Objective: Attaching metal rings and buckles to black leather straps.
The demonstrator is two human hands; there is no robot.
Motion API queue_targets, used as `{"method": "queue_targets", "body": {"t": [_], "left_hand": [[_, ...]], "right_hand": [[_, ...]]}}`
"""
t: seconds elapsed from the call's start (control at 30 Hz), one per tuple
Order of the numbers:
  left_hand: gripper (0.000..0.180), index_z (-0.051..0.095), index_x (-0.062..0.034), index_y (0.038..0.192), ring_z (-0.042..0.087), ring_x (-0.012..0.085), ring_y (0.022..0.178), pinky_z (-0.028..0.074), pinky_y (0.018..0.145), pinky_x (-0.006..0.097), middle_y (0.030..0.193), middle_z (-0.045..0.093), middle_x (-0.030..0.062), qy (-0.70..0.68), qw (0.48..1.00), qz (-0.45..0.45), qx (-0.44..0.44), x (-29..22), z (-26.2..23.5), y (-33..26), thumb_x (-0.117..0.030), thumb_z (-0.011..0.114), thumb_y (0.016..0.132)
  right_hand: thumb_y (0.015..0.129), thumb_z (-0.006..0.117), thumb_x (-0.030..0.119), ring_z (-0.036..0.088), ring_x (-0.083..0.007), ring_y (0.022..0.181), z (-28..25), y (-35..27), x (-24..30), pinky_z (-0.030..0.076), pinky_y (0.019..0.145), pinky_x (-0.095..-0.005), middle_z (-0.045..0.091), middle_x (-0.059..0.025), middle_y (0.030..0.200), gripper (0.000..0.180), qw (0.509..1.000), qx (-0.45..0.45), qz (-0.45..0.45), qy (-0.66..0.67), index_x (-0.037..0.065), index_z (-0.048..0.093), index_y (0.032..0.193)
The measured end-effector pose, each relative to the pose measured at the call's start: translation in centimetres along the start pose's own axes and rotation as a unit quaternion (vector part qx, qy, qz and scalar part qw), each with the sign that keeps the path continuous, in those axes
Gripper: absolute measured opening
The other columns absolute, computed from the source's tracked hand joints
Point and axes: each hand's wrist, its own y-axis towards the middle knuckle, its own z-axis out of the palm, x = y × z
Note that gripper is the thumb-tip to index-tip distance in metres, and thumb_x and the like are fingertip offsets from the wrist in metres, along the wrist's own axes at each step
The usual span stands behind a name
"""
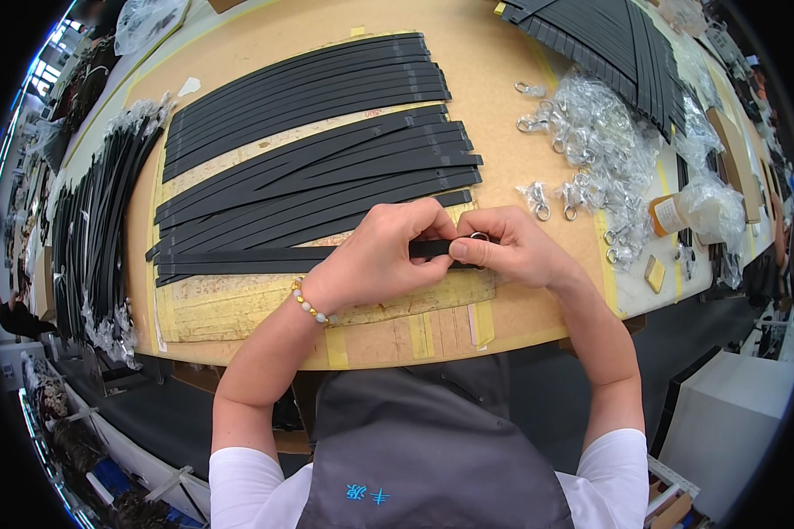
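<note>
A long black strap (pixel 282 258) lies across the near side of a worn yellow board (pixel 238 319), its right end raised between my hands. My left hand (pixel 381 251) is closed on the strap a little short of that end, thumb and fingers pinched together. At the end itself, my right hand (pixel 525 247) pinches the strap, thumb on top. A small metal ring (pixel 479 235) shows by the right fingertips; how it sits on the strap is partly hidden. Beyond my hands, more black straps (pixel 318 181) lie side by side, some crossing, with another row (pixel 300 101) farther back.
Metal clasps in clear plastic wrap (pixel 604 132) are heaped on the right, a few loose beside them. Behind lies a stack of dark straps (pixel 591 44). At the left hangs a bundle of straps (pixel 106 220) with wrapped ends. A bottle (pixel 668 216) and a yellow block (pixel 655 273) stand right.
</note>
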Motion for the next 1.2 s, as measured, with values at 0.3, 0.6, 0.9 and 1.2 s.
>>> {"method": "queue_targets", "body": {"t": [0.3,0.6,0.9,1.2], "left_hand": [[0.012,0.066,0.0016,0.097,0.064,0.0252,0.088,0.054,0.075,0.034,0.095,0.063,0.0107,0.19,0.979,0.024,-0.062,1.7,-0.5,0.7,-0.001,0.071,0.087],[0.019,0.065,0.0006,0.096,0.058,0.0299,0.095,0.051,0.085,0.04,0.095,0.059,0.0111,0.286,0.956,0.021,-0.066,2.3,-0.5,0.5,-0.008,0.077,0.085],[0.02,0.063,-0.0001,0.094,0.061,0.0298,0.088,0.052,0.081,0.039,0.09,0.063,0.0111,0.285,0.956,0.044,-0.064,2.6,-0.5,0.5,-0.01,0.077,0.084],[0.022,0.067,-0.0009,0.109,0.063,0.0075,0.083,0.054,0.072,0.025,0.086,0.067,0.0042,0.063,0.989,-0.06,-0.117,0.9,-0.8,0.8,-0.006,0.075,0.089]], "right_hand": [[0.095,0.073,0.022,0.042,-0.0042,0.064,1.1,0.1,-0.6,0.034,0.055,-0.0284,0.049,0.0038,0.063,0.032,0.996,-0.051,-0.038,-0.057,0.001,0.06,0.073],[0.088,0.08,0.019,0.049,-0.0115,0.059,0.3,0.0,0.2,0.041,0.056,-0.0291,0.057,-0.0027,0.066,0.026,0.907,-0.267,-0.163,-0.282,0.0,0.065,0.079],[0.086,0.076,0.015,0.065,-0.0153,0.069,-4.5,-1.1,-1.8,0.052,0.065,-0.0304,0.068,-0.0062,0.078,0.021,0.866,-0.362,0.059,-0.341,0.003,0.071,0.102],[0.089,0.069,0.009,0.066,-0.016,0.077,-4.8,-1.4,-0.7,0.054,0.074,-0.0303,0.07,-0.0075,0.096,0.029,0.899,-0.328,-0.029,-0.289,0.004,0.072,0.118]]}}
